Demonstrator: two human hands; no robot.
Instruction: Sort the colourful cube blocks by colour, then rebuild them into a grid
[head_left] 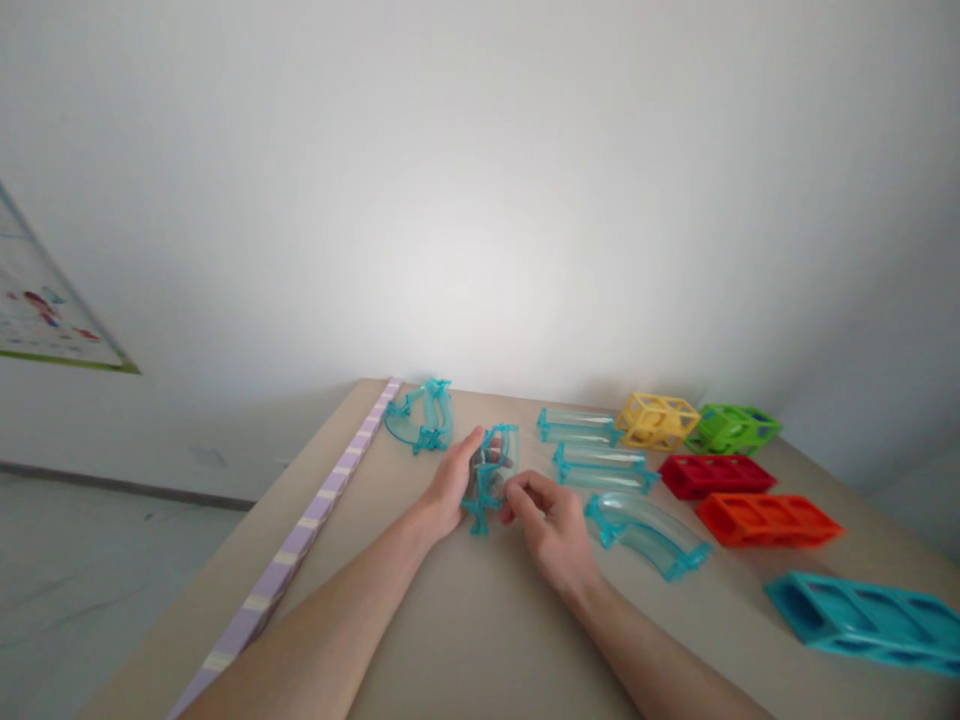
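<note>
Over the middle of the table, my left hand (454,480) is wrapped round a translucent teal track piece (491,460) with clip-like ends, its fingers partly hidden behind it. My right hand (551,525) has thumb and forefinger pinched at the lower right side of that same piece; the exact contact point is small and blurred. Just right of this hand lies a curved teal track piece (649,535). Two straight teal track pieces, one nearer (604,468) and one farther (577,427), rest beyond it.
At the back left sit joined curved teal tracks (421,415). Along the right stand yellow (658,420), green (733,428), red (718,476), orange (769,520) and blue (870,618) hollow blocks. A lilac-and-cream strip (300,530) runs along the table's left side. A wall (465,200) rises behind.
</note>
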